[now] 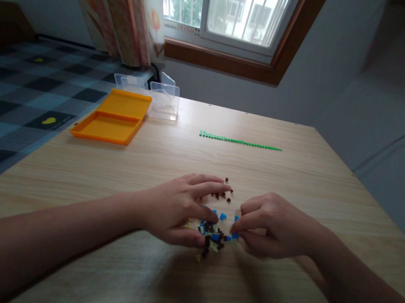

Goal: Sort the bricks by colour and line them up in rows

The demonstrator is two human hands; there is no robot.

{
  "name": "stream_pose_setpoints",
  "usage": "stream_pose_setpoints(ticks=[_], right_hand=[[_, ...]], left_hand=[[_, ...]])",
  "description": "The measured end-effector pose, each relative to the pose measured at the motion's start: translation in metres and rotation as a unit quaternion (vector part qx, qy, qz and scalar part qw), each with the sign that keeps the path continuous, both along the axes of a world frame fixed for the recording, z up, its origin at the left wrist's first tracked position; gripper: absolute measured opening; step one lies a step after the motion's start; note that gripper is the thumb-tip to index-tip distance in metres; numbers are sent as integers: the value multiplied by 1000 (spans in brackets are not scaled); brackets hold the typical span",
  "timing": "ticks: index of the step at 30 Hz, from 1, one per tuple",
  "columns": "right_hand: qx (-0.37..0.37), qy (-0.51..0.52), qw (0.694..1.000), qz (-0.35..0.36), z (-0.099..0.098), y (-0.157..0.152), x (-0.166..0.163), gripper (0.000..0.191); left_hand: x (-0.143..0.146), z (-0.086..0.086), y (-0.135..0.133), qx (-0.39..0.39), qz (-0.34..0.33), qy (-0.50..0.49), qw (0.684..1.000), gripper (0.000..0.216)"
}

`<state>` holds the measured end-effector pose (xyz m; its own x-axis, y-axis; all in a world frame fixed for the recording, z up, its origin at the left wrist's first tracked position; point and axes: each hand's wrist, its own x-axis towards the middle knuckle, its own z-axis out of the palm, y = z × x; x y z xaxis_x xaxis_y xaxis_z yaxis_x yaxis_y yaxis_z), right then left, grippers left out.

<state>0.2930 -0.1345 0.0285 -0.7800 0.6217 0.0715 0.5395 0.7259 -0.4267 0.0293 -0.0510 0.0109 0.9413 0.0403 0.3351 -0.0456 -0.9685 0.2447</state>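
A small mixed pile of tiny building bricks, in dark brown, blue and pale yellow, lies on the wooden table. Over its left side rests my left hand, fingers spread, with the thumb and a fingertip touching bricks. At the right edge of the pile, my right hand is closed, thumb and index finger pinched at a small blue brick. A few loose blue bricks sit just above the pile. Beyond them, several dark brown bricks are scattered near my left fingertips.
A long row of tiny green bricks runs across the far part of the table. An open orange case stands at the left edge, with clear plastic boxes behind it. A checked bed adjoins on the left.
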Motion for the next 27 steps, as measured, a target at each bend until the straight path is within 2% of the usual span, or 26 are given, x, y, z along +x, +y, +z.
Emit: stream_pose_setpoints(ticks=[4,11,19,27], right_hand=[[7,15,1000,20,0,-3,-5,25],[78,36,996,7,-13,-2,-14,22],[69,57,996,12,-21,0,-18,19],[59,72,995,-28,-23,4,-15,16]], left_hand=[[0,1,0,-3,0,-9,1000,46],[1,0,2,4,1,-20,1000,48],[1,-2,2,10,20,-22,1000,45],[2,-2,2,21,20,-27,999,44]])
